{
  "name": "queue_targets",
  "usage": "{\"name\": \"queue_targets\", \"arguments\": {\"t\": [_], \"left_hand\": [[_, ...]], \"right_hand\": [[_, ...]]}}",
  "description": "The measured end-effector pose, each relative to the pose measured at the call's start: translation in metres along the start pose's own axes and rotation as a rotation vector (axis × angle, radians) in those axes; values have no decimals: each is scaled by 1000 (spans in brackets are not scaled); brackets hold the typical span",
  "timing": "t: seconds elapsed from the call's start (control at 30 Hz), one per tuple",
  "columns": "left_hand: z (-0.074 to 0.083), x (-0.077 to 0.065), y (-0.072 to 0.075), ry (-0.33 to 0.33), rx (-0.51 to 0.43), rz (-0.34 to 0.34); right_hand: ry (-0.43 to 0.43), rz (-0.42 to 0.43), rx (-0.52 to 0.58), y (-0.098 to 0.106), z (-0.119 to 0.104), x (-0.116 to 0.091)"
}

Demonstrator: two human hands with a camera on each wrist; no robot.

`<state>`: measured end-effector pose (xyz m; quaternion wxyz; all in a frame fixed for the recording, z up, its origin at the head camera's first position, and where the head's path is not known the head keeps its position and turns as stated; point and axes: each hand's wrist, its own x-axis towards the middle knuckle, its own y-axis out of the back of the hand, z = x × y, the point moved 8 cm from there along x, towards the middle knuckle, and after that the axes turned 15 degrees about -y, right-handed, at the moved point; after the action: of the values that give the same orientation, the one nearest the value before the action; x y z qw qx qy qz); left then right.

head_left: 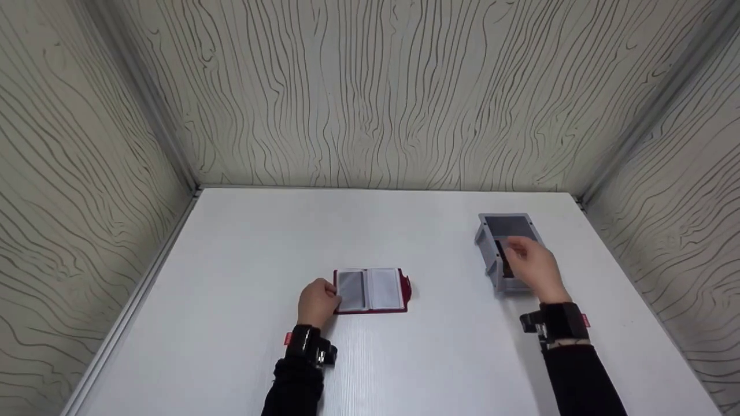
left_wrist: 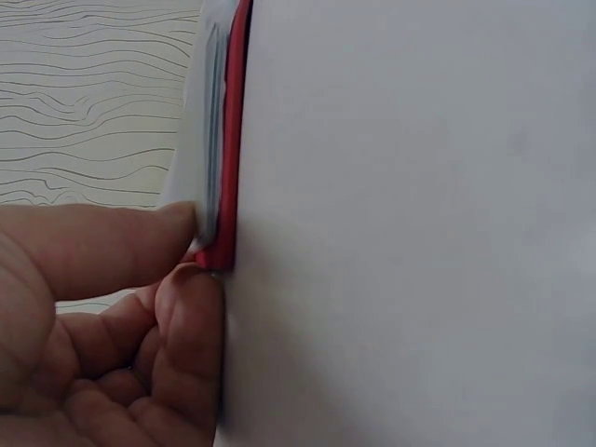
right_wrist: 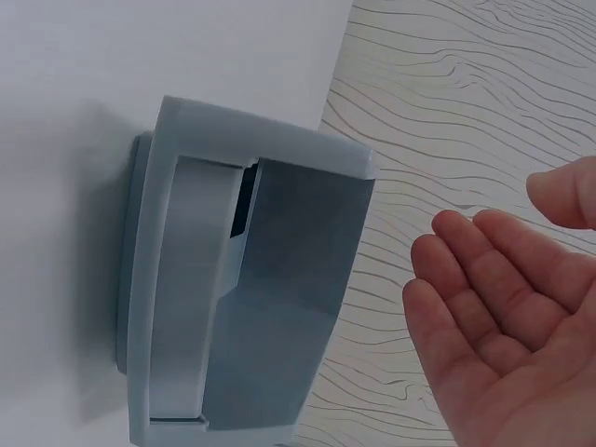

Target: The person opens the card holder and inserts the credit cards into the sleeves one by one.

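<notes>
A small red card holder [head_left: 406,289] lies spread on the white table, with clear plastic sleeves [head_left: 384,289] inside. My left hand [head_left: 317,301] pinches its left edge; in the left wrist view the thumb [left_wrist: 121,247] presses on the sleeves beside the red cover [left_wrist: 235,140]. My right hand [head_left: 535,268] hovers over a grey plastic bin [head_left: 491,254] at the right. Its fingers [right_wrist: 503,289] are loosely bent, the thumb stands apart, and nothing is between them. Inside the bin is a dark, flat thing [head_left: 504,261], partly hidden by the hand.
The white table [head_left: 260,242] is enclosed by wood-grain patterned panels [head_left: 370,98] at the back and both sides. Grey metal posts [head_left: 144,98] mark the corners. The bin stands near the table's right edge.
</notes>
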<state>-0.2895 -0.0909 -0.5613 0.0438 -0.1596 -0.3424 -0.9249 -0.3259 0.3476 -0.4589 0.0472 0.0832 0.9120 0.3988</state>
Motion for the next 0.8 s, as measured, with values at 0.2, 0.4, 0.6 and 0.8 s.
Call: {"name": "queue_targets", "arguments": {"t": [0.2,0.4,0.6,0.8], "left_hand": [[-2,0,-1,17,3,-10],[-1,1,0,7,14,-1],[0,0,0,11,6,-5],[0,-1,0,25,6,-6]], "right_hand": [[-77,-65,-39,-3,13,8],[-84,-86,-121,-10,18,17],[-97,-101,-180,-17,24,23],[-113,-146,-237,-23,30,30]]}}
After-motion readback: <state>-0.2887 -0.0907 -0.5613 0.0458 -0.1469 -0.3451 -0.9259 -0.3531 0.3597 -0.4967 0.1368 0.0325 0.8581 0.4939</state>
